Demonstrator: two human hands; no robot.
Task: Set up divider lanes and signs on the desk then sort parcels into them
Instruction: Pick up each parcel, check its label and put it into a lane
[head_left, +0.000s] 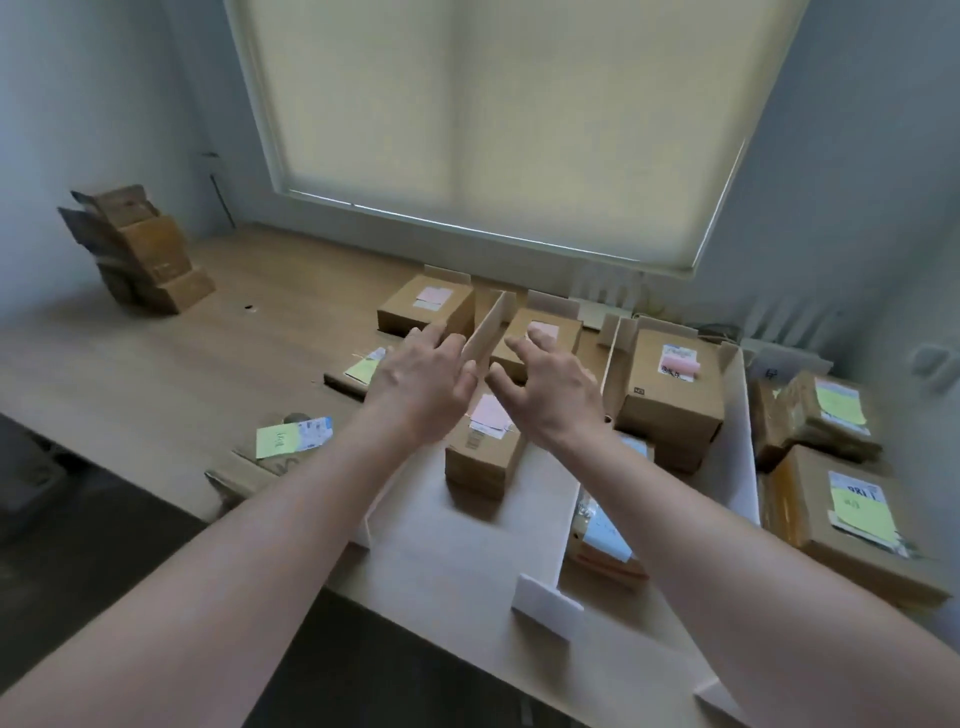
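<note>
1. Forearms were seen stretched forward from the bottom edge over the wooden desk (156, 364), both bare.
2. A white divider tab (545, 605) was set upright at the near edge of the desk, at the front of a white cardboard lane (467, 540).
3. A small brown parcel (483, 457) with a pink note on top was placed in that lane, just below the two hands.
4. To its right, a flat parcel with a pale blue label (602, 535) was laid in the next lane, partly hidden by the right forearm.
5. At the far right, a parcel with a yellow note (852, 514) was placed nearest, and a second yellow-noted parcel (826, 410) lay behind it.
6. On the left, a yellow and blue labelled envelope (291, 441) was left flat on the desk.
7. The left hand (421, 379) and right hand (550, 384) were held on either side of an upright cardboard divider (485, 332); the fingers were straight and relaxed, nothing was gripped, and contact with the divider could not be told because of blur.
8. A large box with a pink label (672, 395) was set in the lane right of the hands.
9. Two pink-noted boxes (426, 306) were placed beyond the fingertips, one on each side of the divider.
10. A stack of brown boxes (140, 249) was left at the far left corner, below a closed window blind (493, 119).
</note>
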